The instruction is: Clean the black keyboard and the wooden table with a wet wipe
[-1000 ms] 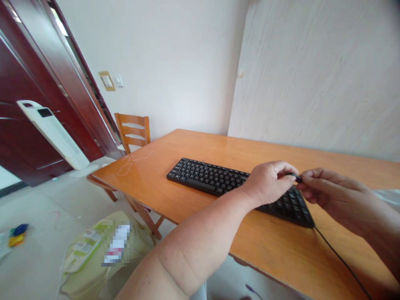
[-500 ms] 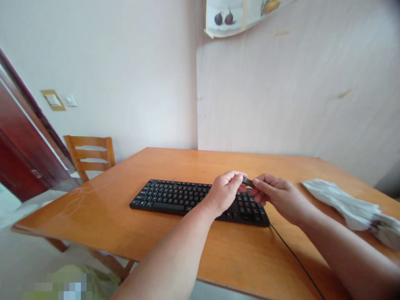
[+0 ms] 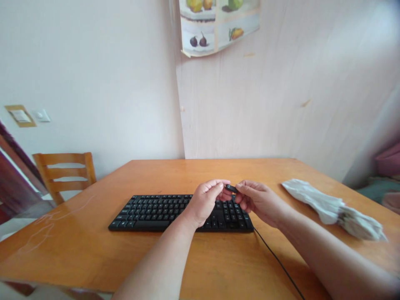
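Black and elongated, a small object (image 3: 231, 188) is held above the right part of a keyboard (image 3: 150, 212), between the two hands. The left hand (image 3: 206, 202) pinches its left end between thumb and fingers; the right hand (image 3: 259, 200) pinches its right end likewise, the remaining fingers curled beneath. The keyboard lies flat on a wooden table (image 3: 200, 262), a dark cable (image 3: 278, 260) running from its right corner toward the near edge. Right of the hands lies a crumpled pale cloth (image 3: 315, 202); a wooden chair (image 3: 67, 171) stands beyond the table's left side.
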Tool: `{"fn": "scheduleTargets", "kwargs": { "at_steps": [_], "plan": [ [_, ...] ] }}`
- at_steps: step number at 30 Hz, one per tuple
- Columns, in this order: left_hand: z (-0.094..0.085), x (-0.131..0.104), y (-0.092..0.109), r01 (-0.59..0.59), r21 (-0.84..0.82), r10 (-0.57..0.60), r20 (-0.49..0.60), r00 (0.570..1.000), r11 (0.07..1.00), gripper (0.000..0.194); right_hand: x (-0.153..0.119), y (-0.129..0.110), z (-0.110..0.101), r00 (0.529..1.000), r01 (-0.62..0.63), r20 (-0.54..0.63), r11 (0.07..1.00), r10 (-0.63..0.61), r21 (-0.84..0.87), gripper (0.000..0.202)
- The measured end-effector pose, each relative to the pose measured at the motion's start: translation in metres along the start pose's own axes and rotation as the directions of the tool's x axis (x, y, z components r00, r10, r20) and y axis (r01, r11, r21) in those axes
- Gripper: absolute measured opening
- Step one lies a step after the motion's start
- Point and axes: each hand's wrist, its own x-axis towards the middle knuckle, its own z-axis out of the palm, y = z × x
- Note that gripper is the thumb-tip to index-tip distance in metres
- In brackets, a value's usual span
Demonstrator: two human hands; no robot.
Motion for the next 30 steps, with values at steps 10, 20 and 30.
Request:
{"fn": "scheduleTargets", "kwargs": {
  "at_steps": [10,20,30],
  "plan": [
    [0.004,-0.004,0.004,0.029,0.032,-0.028,-0.023,0.999,0.999,0.03,0.001,0.001,0.003,0.998,0.067,-0.003,0.99,-0.068,-0.127,0.041],
    [0.003,-0.001,-0.001,0.03,0.041,-0.032,0.052,0.998,0.999,0.026,0.002,0.003,0.003,0.992,0.118,0.003,0.923,-0.126,-0.366,0.042],
    [-0.003,0.0,0.003,0.091,-0.134,-0.101,-0.07,0.992,0.987,0.034,0.001,-0.007,0.005,0.995,0.103,-0.004,0.986,-0.104,-0.132,0.044]
  ]
}}
